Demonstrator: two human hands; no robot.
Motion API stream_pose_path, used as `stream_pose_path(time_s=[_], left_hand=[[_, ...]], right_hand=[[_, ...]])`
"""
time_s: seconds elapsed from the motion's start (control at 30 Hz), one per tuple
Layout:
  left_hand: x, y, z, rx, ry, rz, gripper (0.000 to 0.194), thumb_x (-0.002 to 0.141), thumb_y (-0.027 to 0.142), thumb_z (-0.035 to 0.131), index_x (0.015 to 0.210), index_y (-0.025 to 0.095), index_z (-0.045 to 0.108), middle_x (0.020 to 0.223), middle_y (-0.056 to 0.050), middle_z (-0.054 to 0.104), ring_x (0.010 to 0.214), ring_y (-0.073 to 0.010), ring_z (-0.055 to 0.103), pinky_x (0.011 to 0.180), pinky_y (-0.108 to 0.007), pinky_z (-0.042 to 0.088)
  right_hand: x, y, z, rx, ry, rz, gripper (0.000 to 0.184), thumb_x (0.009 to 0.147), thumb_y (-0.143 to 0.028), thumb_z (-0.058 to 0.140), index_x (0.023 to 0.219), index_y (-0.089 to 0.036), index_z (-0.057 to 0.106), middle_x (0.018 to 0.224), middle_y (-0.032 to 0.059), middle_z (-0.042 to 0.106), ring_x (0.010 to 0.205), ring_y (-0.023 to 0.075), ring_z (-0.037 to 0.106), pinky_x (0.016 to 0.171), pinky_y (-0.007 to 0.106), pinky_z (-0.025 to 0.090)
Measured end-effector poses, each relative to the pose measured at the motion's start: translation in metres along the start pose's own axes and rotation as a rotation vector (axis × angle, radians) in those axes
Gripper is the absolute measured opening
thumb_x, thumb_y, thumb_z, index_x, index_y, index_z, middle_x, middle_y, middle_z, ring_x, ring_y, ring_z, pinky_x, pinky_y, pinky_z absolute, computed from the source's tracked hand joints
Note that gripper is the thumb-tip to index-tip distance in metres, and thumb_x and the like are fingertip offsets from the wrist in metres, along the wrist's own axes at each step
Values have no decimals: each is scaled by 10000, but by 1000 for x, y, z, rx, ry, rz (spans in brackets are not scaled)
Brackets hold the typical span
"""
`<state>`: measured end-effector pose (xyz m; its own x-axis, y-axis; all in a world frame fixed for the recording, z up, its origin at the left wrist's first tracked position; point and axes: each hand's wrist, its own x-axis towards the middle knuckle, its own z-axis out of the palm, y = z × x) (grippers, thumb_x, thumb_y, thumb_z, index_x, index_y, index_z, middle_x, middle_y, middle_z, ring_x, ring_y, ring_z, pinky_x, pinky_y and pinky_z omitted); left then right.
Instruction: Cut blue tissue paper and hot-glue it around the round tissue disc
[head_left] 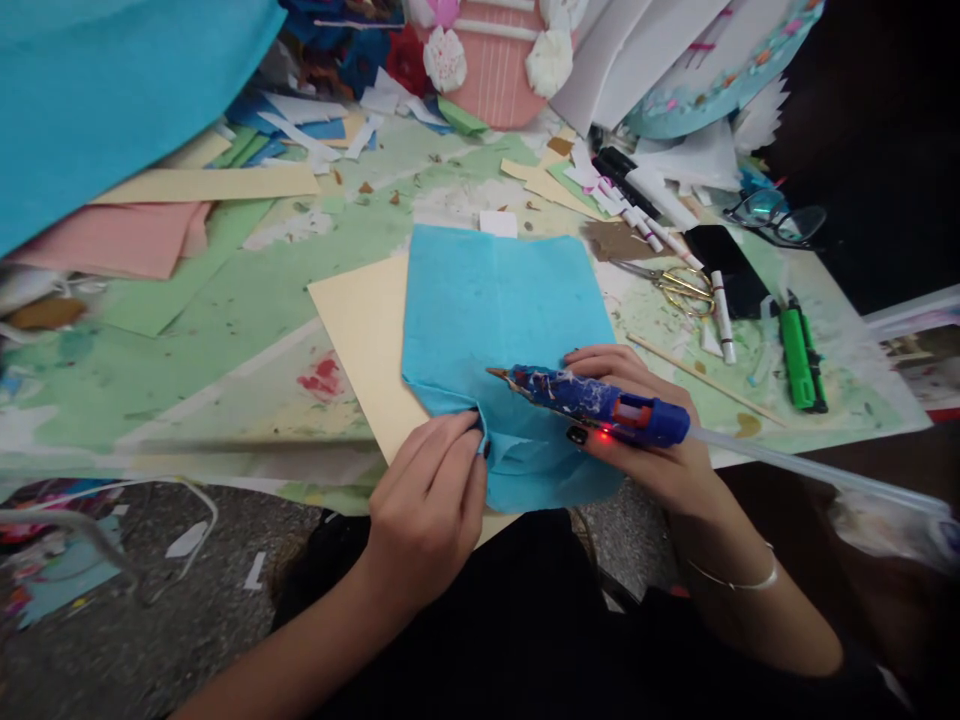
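A sheet of blue paper (517, 290) lies at the table's front edge, partly over a cream sheet of paper (360, 340). With fingertips pinched together, my left hand (431, 500) grips a gathered fold at the near edge of the blue paper. My right hand (660, 450) is closed around a blue hot glue gun (570, 395), its nozzle pointing left above the blue paper. A red light glows on the gun's side. From its back a long clear glue stick (810, 465) sticks out to the right. The trigger is hidden.
Gold-handled scissors (686, 290), a black phone (731, 265), green cutters or a knife (796, 355) and a thin wooden stick (705, 380) lie on the right. Eyeglasses (787, 222) rest near the right edge. Paper scraps (300, 130) and paper crafts (495, 70) crowd the back. A large blue sheet (112, 100) overhangs the left.
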<state>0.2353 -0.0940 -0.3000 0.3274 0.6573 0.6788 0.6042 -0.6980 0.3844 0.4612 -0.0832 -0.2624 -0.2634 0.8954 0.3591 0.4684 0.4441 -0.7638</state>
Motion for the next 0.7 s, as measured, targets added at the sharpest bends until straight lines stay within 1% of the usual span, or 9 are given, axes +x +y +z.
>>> stream_pose_path(time_s=[0.07, 0.17, 0.27, 0.33, 0.37, 0.43, 0.53, 0.6, 0.7], left_hand=[[4, -4, -3, -58, -9, -22, 171, 811, 18, 637, 973, 73, 637, 1000, -163, 711, 970, -243, 673, 894, -405, 562], [9, -14, -10, -195, -102, -23, 150, 859, 57, 598, 1002, 83, 635, 1057, -161, 701, 1019, -229, 658, 928, -390, 548], [12, -25, -18, -286, -228, -29, 219, 905, 52, 504, 1077, 116, 624, 1145, -131, 686, 1107, -202, 633, 994, -363, 519], [13, -31, -20, -294, -276, -20, 283, 901, 33, 477, 1132, 134, 608, 1181, -119, 675, 1144, -199, 618, 1018, -364, 507], [13, -33, -21, -287, -289, -1, 310, 894, 27, 480, 1158, 138, 598, 1190, -118, 670, 1152, -204, 614, 1021, -371, 506], [12, -35, -20, -264, -290, 52, 334, 881, 26, 501, 1179, 148, 586, 1185, -122, 668, 1149, -217, 615, 1014, -386, 513], [9, -36, -16, -243, -253, 104, 304, 875, 59, 556, 1154, 178, 589, 1170, -125, 664, 1130, -228, 623, 983, -399, 535], [6, -36, -14, -244, -228, 126, 295, 870, 78, 591, 1143, 189, 589, 1177, -126, 657, 1132, -235, 622, 973, -414, 542], [3, -35, -11, -247, -208, 142, 311, 860, 85, 617, 1158, 170, 584, 1190, -143, 652, 1140, -252, 620, 968, -433, 544]], right_hand=[[-7, -1, -2, -38, -8, -4, 201, 800, -268, 688, 997, -241, 660, 1061, 70, 639, 1071, 283, 570, 993, 525, 436], [-17, -4, -2, -22, 17, 22, 167, 798, -262, 689, 958, -245, 644, 1020, 55, 630, 993, 259, 587, 942, 483, 469], [-22, -9, 3, 26, 99, 125, 206, 797, -243, 711, 984, -282, 633, 949, 19, 655, 849, 212, 630, 789, 390, 530], [-22, -14, 8, 38, 104, 186, 248, 778, -253, 747, 993, -293, 629, 921, 0, 677, 778, 188, 651, 735, 351, 549], [-21, -16, 11, 35, 91, 192, 261, 764, -268, 764, 986, -289, 627, 921, -3, 686, 767, 184, 660, 731, 343, 557], [-20, -19, 17, 25, 46, 182, 279, 753, -292, 775, 989, -275, 627, 944, 3, 698, 790, 189, 679, 745, 342, 572], [-23, -20, 30, 14, 12, 212, 325, 793, -267, 722, 1098, -265, 611, 913, 13, 705, 778, 190, 694, 695, 325, 574], [-29, -19, 39, -6, 47, 247, 294, 804, -232, 692, 1084, -254, 605, 845, 4, 700, 713, 172, 685, 626, 296, 554], [-39, -17, 51, -59, 159, 302, 166, 811, -229, 673, 957, -232, 596, 716, -31, 663, 575, 129, 622, 542, 262, 504]])
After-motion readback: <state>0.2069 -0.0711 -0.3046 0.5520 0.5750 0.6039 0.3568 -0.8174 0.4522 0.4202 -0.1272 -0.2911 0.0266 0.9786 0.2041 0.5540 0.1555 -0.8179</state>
